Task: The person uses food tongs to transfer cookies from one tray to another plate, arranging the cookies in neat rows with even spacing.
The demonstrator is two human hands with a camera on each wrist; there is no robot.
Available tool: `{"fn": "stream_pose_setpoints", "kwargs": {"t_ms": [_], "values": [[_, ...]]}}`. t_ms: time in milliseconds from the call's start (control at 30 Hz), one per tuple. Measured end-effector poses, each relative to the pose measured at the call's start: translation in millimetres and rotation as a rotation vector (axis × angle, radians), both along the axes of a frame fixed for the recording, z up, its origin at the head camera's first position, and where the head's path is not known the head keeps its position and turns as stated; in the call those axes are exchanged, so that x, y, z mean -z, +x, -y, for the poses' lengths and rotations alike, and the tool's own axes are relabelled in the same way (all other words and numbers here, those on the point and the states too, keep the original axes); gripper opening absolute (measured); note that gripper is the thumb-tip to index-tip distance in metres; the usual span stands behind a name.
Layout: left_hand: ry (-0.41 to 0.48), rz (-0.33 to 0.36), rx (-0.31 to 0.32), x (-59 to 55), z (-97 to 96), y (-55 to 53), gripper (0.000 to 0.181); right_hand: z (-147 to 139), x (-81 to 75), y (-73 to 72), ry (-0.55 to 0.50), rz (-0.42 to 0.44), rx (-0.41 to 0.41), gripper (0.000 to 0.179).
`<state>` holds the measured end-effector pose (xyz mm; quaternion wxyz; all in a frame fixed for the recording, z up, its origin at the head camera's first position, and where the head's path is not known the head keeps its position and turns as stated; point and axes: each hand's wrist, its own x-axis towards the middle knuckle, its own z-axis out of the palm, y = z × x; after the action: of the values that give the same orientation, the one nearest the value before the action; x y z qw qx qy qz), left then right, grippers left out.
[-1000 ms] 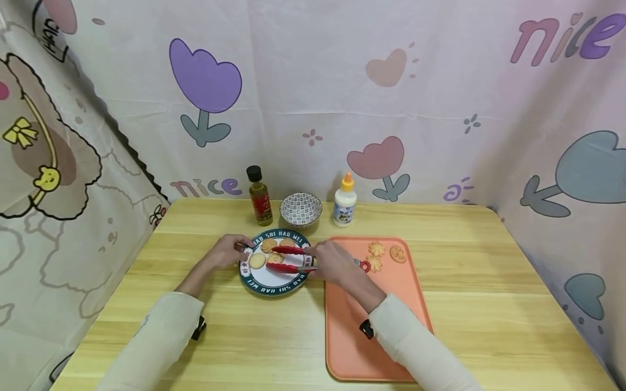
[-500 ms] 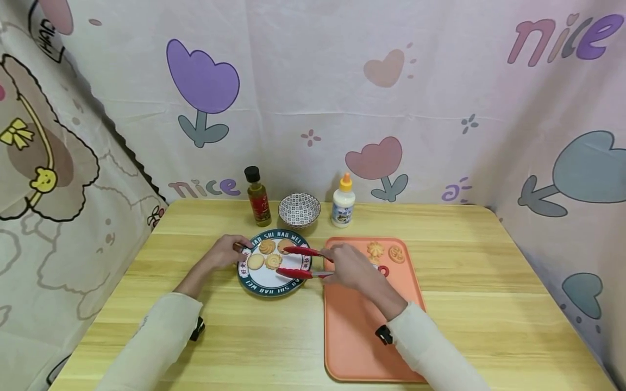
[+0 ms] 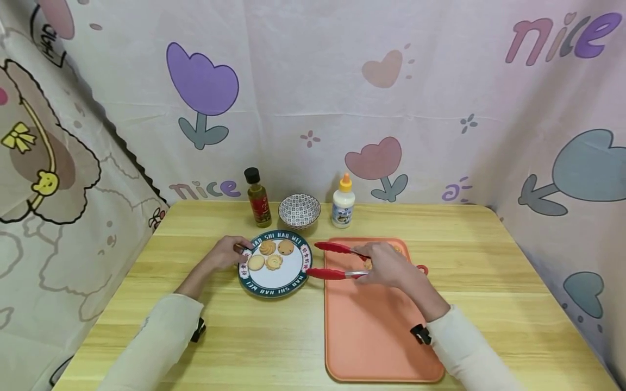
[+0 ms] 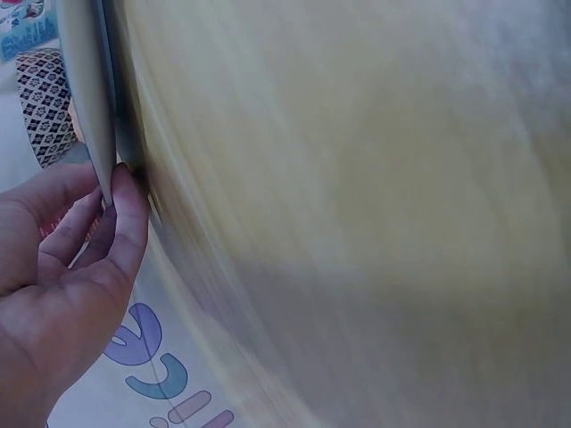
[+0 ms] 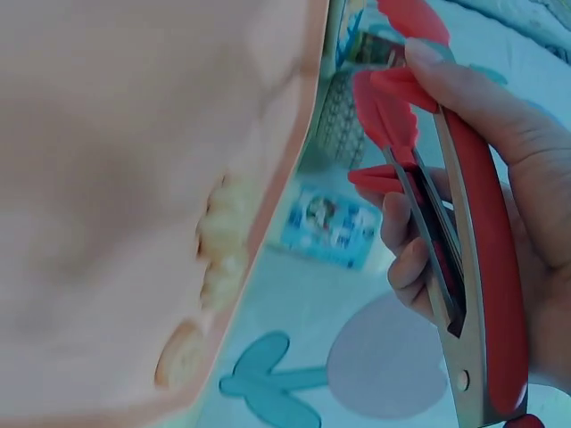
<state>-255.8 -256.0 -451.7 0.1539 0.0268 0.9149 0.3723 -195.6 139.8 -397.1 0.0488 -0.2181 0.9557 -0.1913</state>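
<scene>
My left hand [image 3: 230, 252] pinches the left rim of a round white plate [image 3: 288, 271] with a dark green lettered border. In the left wrist view the thumb and fingers grip the edge of that plate [image 4: 92, 98]. Several cookies [image 3: 274, 262] lie in the plate's left and upper part. With my right hand [image 3: 388, 264] I hold red-tipped metal tongs [image 3: 329, 274] over the orange tray [image 3: 376, 331]. Their arms stand apart, nothing between the tips. Cookies on the tray [image 5: 227, 214] show in the right wrist view; my hand mostly hides them in the head view.
Behind the plate stand a dark-capped oil bottle [image 3: 260, 203], a small patterned bowl [image 3: 299, 210] and a white squeeze bottle [image 3: 343, 203] with a yellow cap. A printed cloth [image 3: 293, 81] hangs behind the wooden table [image 3: 274, 342].
My right hand has moved right with the tongs, from above the plate to above the tray. The tongs spread wider and a cookie stays on the plate. My left hand keeps its place.
</scene>
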Motion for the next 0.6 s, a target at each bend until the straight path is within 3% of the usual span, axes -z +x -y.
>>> {"fn": "stream_pose_setpoints", "kwargs": {"t_ms": [233, 433, 600], "values": [[-0.001, 0.008, 0.003, -1.1, -1.0, -0.2, 0.031, -34, -0.2, 2.3, 0.059, -0.021, -0.025, 0.069], [-0.007, 0.007, -0.002, -1.4, -0.7, 0.4, 0.031, -53, 0.5, 5.6, 0.069, 0.030, 0.048, 0.071], [-0.005, 0.001, 0.001, 0.1, -0.1, 0.5, 0.031, -66, 1.8, 6.3, 0.047, 0.037, 0.060, 0.069]]}}
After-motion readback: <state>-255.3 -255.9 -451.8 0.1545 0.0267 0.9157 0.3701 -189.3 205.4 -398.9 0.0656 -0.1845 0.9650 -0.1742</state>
